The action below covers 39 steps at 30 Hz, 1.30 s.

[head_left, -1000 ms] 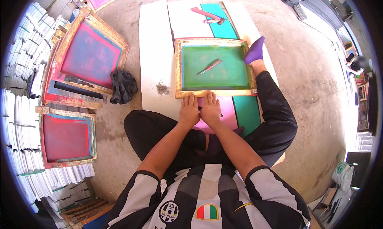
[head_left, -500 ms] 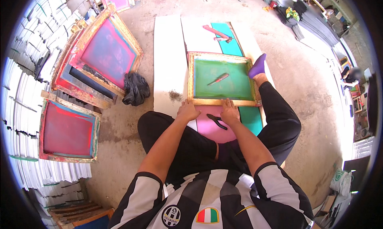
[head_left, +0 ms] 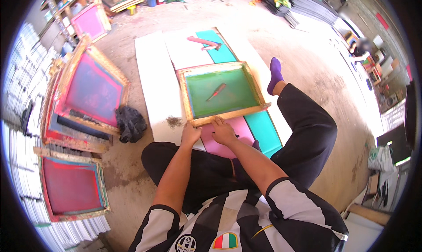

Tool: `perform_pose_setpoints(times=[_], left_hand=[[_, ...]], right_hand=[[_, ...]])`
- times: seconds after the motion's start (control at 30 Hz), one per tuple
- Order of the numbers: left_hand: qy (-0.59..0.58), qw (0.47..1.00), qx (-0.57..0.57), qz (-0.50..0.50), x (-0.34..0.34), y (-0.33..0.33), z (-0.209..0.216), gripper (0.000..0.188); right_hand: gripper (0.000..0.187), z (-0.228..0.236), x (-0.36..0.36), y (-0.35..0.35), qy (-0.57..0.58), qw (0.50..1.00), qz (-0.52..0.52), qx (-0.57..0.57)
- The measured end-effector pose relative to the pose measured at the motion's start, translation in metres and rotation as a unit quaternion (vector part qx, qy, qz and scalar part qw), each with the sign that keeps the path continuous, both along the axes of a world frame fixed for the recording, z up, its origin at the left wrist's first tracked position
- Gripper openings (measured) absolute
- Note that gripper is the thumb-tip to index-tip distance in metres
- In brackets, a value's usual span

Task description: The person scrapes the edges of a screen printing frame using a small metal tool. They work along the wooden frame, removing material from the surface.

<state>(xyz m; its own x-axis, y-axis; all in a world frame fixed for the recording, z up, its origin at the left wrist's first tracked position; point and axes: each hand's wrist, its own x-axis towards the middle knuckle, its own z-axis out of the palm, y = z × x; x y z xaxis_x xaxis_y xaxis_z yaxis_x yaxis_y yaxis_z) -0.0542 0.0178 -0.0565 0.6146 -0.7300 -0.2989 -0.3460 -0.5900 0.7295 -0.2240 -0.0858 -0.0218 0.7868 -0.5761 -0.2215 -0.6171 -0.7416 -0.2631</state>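
A wooden screen-printing frame (head_left: 214,119) with green mesh lies flat before me. My left hand (head_left: 190,134) grips its near rail close to the near left corner, fingers curled at the edge. Along the same rail, nearer the middle, my right hand (head_left: 224,130) holds on with its fingertips over the wood. A slim tool with a reddish-brown handle (head_left: 216,92) rests on the mesh. Under the frame, a pink panel (head_left: 215,145) and a turquoise panel (head_left: 263,132) show at the near side. Dark pliers on the pink panel are mostly hidden by my right hand and forearm.
Beyond the frame lies a long red-handled tool (head_left: 202,41). White boards (head_left: 156,83) stretch along the left. Further left are a black plastic bag (head_left: 130,123), leaning printing frames (head_left: 94,83) and a red-mesh frame (head_left: 72,186). Another person (head_left: 361,52) is at far right.
The green frame has turned slightly anticlockwise, with both hands still on its near rail. My view has shifted toward the right, and my right foot now stands clear of the frame's edge.
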Motion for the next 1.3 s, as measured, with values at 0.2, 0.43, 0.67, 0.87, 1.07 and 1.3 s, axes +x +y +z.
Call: perform_pose_setpoints(times=[0.2,0.43,0.67,0.87,1.07,1.3], left_hand=[[0.007,1.0,-0.008,0.026,-0.015,-0.009,0.016,0.093],[-0.217,0.958,0.089,-0.167,-0.044,-0.013,0.029,0.095],[-0.259,0.933,0.083,-0.236,-0.077,-0.031,0.024,0.095],[-0.303,0.917,0.046,-0.255,-0.04,-0.04,0.027,0.087],[-0.198,0.966,0.162,-0.05,0.027,-0.06,0.049,0.076],[-0.161,0.97,0.179,0.015,0.033,-0.067,0.043,0.057]], right_hand=[[0.072,-0.017,-0.031,-0.024,-0.056,0.998,-0.027,-0.029],[0.074,-0.047,-0.083,-0.081,-0.064,0.983,-0.115,-0.125],[0.071,-0.042,-0.128,-0.117,-0.057,0.966,-0.218,-0.129],[0.053,-0.021,-0.134,-0.133,-0.069,0.955,-0.188,-0.219],[0.039,-0.021,-0.116,-0.164,-0.151,0.967,-0.033,-0.204],[0.034,-0.031,-0.095,-0.161,-0.024,0.987,0.025,-0.159]])
